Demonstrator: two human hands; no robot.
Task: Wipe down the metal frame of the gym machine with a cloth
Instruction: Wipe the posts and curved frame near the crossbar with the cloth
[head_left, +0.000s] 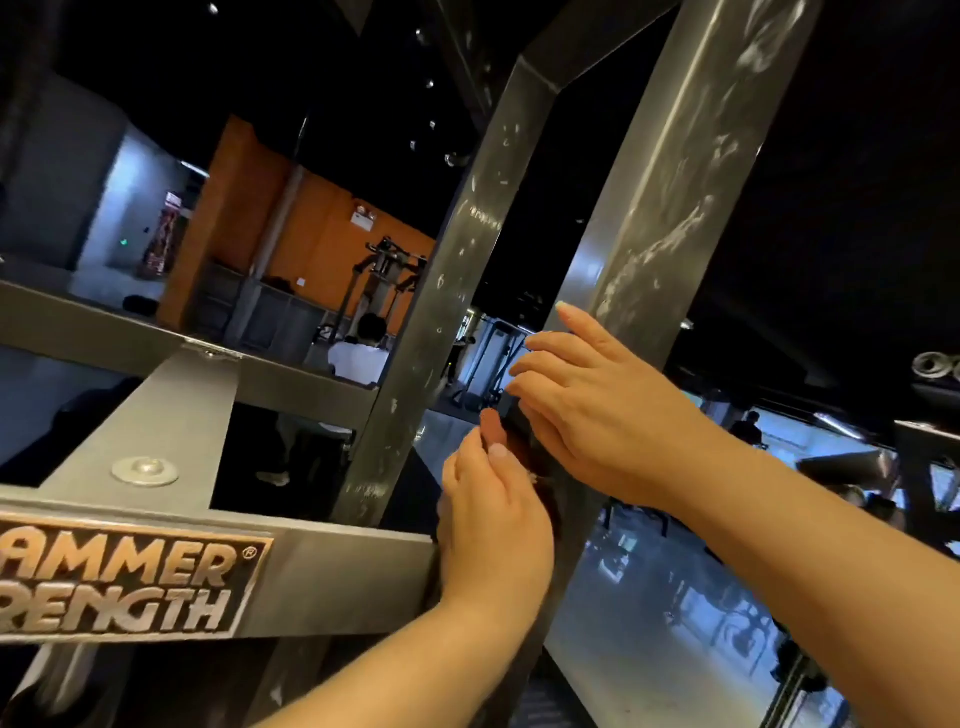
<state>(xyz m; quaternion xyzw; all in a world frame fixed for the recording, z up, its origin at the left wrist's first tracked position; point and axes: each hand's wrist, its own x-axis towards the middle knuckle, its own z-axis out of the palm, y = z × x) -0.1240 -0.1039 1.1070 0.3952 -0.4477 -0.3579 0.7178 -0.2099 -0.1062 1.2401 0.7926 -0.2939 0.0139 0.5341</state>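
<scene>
Bracing my straight-fingered right hand (597, 410) on the metal frame (675, 208), I pinch the dark cloth (522, 444) in my left hand (498, 514) to wipe.

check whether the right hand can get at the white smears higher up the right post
Probably yes: the right hand rests on the right post, and nothing covers the white smears on the face above it.

Dim gym, ceiling black; glare streaks on frame post (670, 208); bg soft, wide-angle bend at edges.
</scene>
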